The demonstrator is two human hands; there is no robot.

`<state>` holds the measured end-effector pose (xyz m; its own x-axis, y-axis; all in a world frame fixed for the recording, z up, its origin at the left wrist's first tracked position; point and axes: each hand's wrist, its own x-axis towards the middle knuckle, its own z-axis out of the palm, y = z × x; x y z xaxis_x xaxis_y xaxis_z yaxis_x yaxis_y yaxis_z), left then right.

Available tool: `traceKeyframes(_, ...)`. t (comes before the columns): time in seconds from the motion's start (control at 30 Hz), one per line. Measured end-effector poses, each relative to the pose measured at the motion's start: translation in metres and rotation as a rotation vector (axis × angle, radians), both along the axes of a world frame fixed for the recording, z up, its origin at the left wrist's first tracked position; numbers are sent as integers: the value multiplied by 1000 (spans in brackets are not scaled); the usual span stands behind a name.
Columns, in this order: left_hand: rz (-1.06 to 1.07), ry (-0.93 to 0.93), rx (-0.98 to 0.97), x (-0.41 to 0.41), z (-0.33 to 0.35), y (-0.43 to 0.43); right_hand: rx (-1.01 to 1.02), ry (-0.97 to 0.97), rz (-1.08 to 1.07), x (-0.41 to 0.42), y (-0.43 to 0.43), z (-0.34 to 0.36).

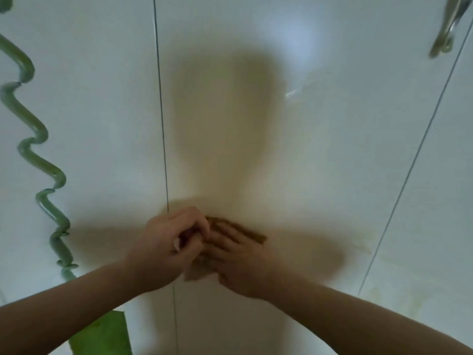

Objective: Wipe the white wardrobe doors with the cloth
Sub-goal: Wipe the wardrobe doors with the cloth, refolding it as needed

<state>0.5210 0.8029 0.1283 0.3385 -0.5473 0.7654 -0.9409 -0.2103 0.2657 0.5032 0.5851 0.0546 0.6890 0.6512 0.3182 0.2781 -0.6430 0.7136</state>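
Both grips meet low on the white wardrobe door (294, 162): left hand (163, 247) pinches the brown cloth (238, 230), right hand (245, 267) presses it flat. Soft and limp, it probably bunches easily; best held folded under the palm.

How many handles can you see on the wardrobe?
2. A wavy green handle runs down the left door, and a metal handle sits at the top right corner. More could be outside the picture.

two hands (163, 248) (243, 262), one cloth (245, 230), three doors (84, 124) (294, 149) (440, 201)
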Motion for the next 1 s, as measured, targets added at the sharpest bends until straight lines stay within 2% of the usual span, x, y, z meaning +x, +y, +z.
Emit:
traceKeyframes(0.07,21,66,20,9,-16,8,-263,164,-107,-18,-25,-43)
traceKeyframes(0.13,24,104,38,13,-26,15,-300,211,-155,-36,-51,-44)
traceKeyframes(0.23,16,116,37,17,-34,22,35,-54,-74,-52,-76,0)
traceKeyframes(0.37,14,106,59,15,-43,26,490,-425,-63,-40,-55,87)
traceKeyframes(0.43,-2,111,88,16,-52,27,647,-504,-71,-23,-26,98)
traceKeyframes(0.5,-10,133,94,17,-64,25,642,-456,-58,-10,0,79)
traceKeyframes(0.63,-42,192,75,18,-117,15,410,-277,10,-9,-5,-23)
traceKeyframes(0.77,-65,275,100,18,-203,-12,207,-160,-46,-31,-54,-177)
traceKeyframes(0.83,-113,288,162,15,-247,-26,92,-52,-69,-44,-80,-263)
traceKeyframes(0.93,-192,345,299,0,-311,-50,-255,261,-80,-59,-102,-390)
traceKeyframes(1.0,-232,388,397,-11,-343,-68,-400,356,-61,-63,-113,-459)
